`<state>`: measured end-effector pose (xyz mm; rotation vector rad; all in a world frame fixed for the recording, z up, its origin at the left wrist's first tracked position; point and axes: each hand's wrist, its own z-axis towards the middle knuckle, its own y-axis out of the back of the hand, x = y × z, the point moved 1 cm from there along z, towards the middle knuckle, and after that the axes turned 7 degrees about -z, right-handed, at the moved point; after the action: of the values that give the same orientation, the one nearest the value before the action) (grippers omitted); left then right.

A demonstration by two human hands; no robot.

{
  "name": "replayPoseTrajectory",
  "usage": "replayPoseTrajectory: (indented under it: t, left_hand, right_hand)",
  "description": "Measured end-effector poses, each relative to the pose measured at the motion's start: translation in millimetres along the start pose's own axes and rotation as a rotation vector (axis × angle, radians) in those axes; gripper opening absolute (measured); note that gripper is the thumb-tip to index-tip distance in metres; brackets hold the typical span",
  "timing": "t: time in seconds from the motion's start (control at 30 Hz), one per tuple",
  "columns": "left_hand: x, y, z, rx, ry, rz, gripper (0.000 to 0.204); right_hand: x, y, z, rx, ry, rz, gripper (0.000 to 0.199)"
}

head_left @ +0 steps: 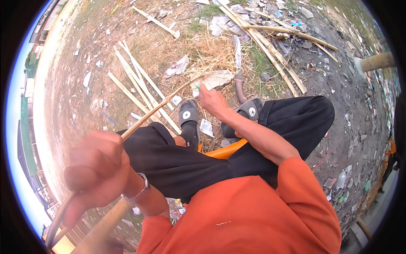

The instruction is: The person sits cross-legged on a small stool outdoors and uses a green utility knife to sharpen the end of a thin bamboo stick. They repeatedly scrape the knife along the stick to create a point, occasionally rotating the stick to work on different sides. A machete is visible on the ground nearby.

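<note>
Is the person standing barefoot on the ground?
No, both feet wear dark slide sandals on the littered straw ground.

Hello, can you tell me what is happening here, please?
A person in an orange shirt sits low over an orange seat on littered, dry ground. The left hand, close to the camera, has a closed grip on one end of a long thin bamboo strip. The right hand reaches forward and pinches the strip farther along, above the grey sandals. The strip runs slightly bent between both hands. More split bamboo slats lie on the ground ahead.
</note>
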<state>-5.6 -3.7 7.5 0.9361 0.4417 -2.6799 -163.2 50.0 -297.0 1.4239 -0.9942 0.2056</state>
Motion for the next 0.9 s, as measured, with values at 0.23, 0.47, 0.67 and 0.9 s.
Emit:
replayPoseTrajectory:
  t: [0.23, 0.47, 0.67, 0.9]
  left_hand:
    - [0.2, -1.5, -1.7, -0.033, 0.027, 0.008, 0.064]
    - [-2.0, 0.8, 0.7, -0.034, 0.028, 0.008, 0.064]
    - [-2.6, 3.1, 0.5, -0.070, 0.000, -0.003, 0.063]
    - [-1.8, 0.6, -0.1, -0.042, 0.009, 0.040, 0.062]
  right_hand:
    - [-3.2, -0.1, -14.1, 0.008, 0.014, -0.001, 0.017]
    - [9.2, 9.2, 19.6, 0.119, 0.010, -0.056, 0.016]
    - [-31.9, -17.4, 30.4, 0.079, -0.012, -0.163, 0.018]
    - [-76.2, -42.7, 57.4, 0.083, -0.034, -0.338, 0.015]
